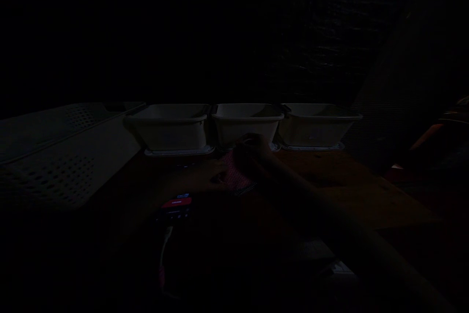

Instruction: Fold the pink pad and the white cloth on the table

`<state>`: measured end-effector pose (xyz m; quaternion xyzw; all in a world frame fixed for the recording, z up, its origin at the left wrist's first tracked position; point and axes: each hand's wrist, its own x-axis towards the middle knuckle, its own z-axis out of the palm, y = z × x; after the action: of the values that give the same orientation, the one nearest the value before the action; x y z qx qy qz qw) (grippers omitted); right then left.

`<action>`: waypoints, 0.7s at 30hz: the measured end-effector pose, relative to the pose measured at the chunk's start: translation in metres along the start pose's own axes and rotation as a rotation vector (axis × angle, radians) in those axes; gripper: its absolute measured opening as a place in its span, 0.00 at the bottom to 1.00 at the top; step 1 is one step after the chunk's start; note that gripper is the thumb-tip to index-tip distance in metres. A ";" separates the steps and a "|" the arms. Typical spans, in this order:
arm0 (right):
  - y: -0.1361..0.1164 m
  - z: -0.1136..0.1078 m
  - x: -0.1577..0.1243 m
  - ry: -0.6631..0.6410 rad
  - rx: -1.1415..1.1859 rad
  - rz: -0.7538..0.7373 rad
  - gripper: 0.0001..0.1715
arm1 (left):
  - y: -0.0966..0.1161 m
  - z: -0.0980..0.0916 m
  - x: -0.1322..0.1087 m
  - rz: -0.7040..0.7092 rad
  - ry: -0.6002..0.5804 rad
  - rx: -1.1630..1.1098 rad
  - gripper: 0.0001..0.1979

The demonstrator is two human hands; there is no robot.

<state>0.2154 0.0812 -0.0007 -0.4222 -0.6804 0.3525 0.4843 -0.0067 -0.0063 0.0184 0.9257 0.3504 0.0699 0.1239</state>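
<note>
The picture is very dark. A small pink piece of textured, knit-looking fabric (234, 172) with a dark patterned edge is held up between my hands, above the wooden table. My left hand (207, 176) reaches in from the left, its fingers closed at the fabric's left side. My right hand (256, 147) grips the fabric near its upper right, in front of the middle white basin (244, 125). Shadow hides most of the fingers' detail.
White basins stand left (172, 132) and right (315, 130) of the middle one. A perforated white basket (106, 152) is at far left. A lit phone (178, 205) with a cable (165, 242) lies below my left hand. Another person's arm (427, 142) shows at right.
</note>
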 end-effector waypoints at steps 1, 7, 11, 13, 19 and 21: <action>0.000 0.000 0.000 0.007 0.000 0.015 0.10 | 0.000 0.000 0.000 0.001 0.002 -0.002 0.10; -0.004 0.001 -0.002 0.000 0.044 0.007 0.10 | 0.005 -0.003 0.000 -0.022 -0.010 0.021 0.11; -0.006 0.001 -0.005 -0.003 0.054 0.008 0.09 | 0.006 -0.003 -0.001 -0.027 -0.005 0.026 0.10; -0.004 0.001 -0.004 -0.014 0.049 0.005 0.09 | 0.004 -0.003 -0.001 -0.014 0.002 0.020 0.10; 0.005 -0.001 0.002 -0.049 0.048 -0.054 0.13 | -0.005 -0.006 0.002 0.020 0.018 -0.060 0.11; 0.003 0.000 0.001 -0.059 0.078 -0.074 0.14 | -0.009 -0.007 0.005 0.021 0.098 -0.109 0.11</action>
<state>0.2158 0.0834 -0.0032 -0.3671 -0.6952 0.3727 0.4929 -0.0105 0.0045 0.0227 0.9168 0.3418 0.1355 0.1562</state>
